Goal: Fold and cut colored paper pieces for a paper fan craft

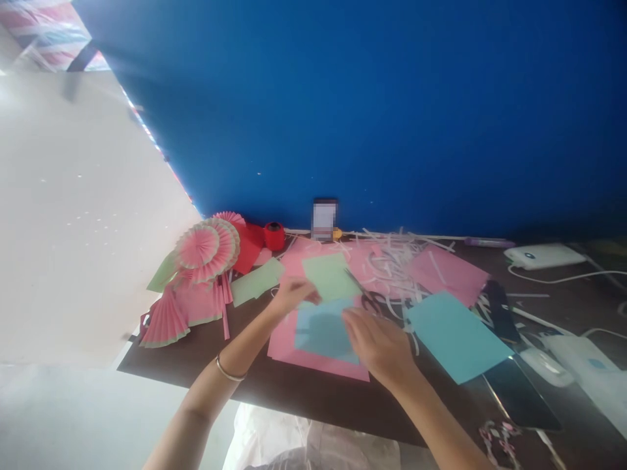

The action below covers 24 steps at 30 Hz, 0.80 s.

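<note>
My left hand (296,294) is at the near left edge of a light green sheet of paper (326,274), its fingers curled together on that edge. My right hand (377,339) hovers by the right side of a blue sheet (321,329), fingers stretched out and holding nothing that I can see. Dark-handled scissors (371,301) lie just beyond the right fingertips, blades pointing over the green sheet. Under the blue sheet is a larger pink sheet (281,346). Left of my left hand rests a green paper strip (257,282).
Pleated pink-and-green paper fans (198,251) stand at the left by a red tape roll (274,236). White paper scraps (389,261) are strewn behind. To the right are a second blue sheet (458,336), a phone (522,391), a white mouse (546,365) and cables. A blue wall (367,117) rises behind.
</note>
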Motion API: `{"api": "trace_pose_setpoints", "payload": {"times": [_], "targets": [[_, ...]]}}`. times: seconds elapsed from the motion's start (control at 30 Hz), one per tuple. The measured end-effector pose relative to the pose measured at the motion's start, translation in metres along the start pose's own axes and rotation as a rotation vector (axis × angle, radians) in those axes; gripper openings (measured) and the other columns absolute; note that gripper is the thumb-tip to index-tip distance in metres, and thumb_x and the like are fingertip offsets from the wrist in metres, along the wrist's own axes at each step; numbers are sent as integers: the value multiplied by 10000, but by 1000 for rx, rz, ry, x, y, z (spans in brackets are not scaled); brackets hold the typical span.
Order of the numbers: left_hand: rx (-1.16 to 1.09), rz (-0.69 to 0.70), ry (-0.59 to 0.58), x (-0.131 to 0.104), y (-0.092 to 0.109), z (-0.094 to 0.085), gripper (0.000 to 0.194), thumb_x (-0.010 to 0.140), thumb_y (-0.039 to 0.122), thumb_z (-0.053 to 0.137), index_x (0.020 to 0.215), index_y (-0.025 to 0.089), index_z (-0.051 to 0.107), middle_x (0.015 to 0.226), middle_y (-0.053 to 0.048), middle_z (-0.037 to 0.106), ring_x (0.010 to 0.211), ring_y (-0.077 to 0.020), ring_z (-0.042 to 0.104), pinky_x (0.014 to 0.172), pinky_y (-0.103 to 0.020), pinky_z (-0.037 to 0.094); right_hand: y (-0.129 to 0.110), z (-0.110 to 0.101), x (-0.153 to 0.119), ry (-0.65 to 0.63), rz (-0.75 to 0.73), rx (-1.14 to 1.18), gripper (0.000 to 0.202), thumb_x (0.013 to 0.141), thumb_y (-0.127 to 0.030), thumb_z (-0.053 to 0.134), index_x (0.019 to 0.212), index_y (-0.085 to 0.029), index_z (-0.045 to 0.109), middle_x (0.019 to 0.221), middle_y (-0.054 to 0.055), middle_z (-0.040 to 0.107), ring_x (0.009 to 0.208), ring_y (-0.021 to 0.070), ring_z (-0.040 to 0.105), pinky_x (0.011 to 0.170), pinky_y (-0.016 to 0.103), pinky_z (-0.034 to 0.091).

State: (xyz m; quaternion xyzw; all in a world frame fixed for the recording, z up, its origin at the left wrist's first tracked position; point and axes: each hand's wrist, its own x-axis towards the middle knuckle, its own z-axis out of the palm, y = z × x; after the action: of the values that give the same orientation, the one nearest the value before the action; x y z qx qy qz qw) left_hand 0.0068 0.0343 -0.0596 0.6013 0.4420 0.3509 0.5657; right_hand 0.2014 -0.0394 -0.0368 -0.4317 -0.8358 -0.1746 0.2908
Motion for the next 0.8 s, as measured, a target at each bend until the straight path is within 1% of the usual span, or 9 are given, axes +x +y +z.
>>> {"api": "trace_pose_setpoints", "payload": {"times": [0.1,0.17,0.23,0.37,0.43,0.53,0.63,0.7,0.8], "targets": [[340,147,270,6,-8,-25,285,845,329,447,874,147,664,898,-101,671,770,-188,638,755,-330,501,9,-5,-13,110,102,61,126,827,-138,522,910,-204,591,826,33,705,758,146,662,686,235,482],[612,274,362,9,-15,-37,281,861,274,430,975,146,652,1017,-131,640,980,-230,588,899,-386,441,16,-4,-24,102,189,101,115,826,-160,527,916,-203,584,825,36,702,780,159,667,653,235,496],[815,275,305,8,-23,-42,314,848,172,405,1084,127,608,1120,-166,595,1119,-255,515,985,-441,364,20,0,-34,62,250,111,109,828,-189,521,907,-207,594,836,40,702,788,171,670,636,239,504],[1000,65,-35,-3,-40,-34,572,743,104,452,1313,124,408,1421,-194,317,1349,-320,207,1051,-577,154,21,6,-49,4,306,83,128,839,-220,496,867,-213,620,837,44,706,727,170,673,596,238,502],[990,56,-87,-10,-46,-28,655,688,99,474,1334,150,382,1459,-162,253,1369,-312,138,1061,-574,101,22,7,-54,-23,311,86,132,844,-229,486,858,-209,616,831,41,706,669,157,666,562,232,494],[853,116,13,-15,-54,-23,490,648,95,479,1115,202,582,1386,-86,413,1334,-273,249,1086,-521,48,23,7,-61,-57,336,107,133,850,-223,468,851,-201,600,839,35,702,612,138,651,521,225,480],[499,74,142,-14,-60,-25,208,668,100,428,696,187,614,1014,-55,649,1073,-223,508,1047,-441,223,23,8,-66,-91,366,131,130,853,-220,459,857,-198,587,849,32,698,584,129,641,492,221,467],[329,40,196,-11,-64,-27,187,685,127,388,570,173,527,762,-51,628,823,-189,557,897,-373,383,23,8,-67,-117,376,153,132,856,-222,451,861,-199,581,853,33,696,587,130,643,491,221,468],[210,22,248,-6,-69,-32,227,721,178,333,513,173,425,584,-28,510,617,-150,495,676,-296,431,21,9,-68,-147,387,182,133,857,-225,440,852,-206,572,847,32,696,609,139,652,494,222,473]]}}
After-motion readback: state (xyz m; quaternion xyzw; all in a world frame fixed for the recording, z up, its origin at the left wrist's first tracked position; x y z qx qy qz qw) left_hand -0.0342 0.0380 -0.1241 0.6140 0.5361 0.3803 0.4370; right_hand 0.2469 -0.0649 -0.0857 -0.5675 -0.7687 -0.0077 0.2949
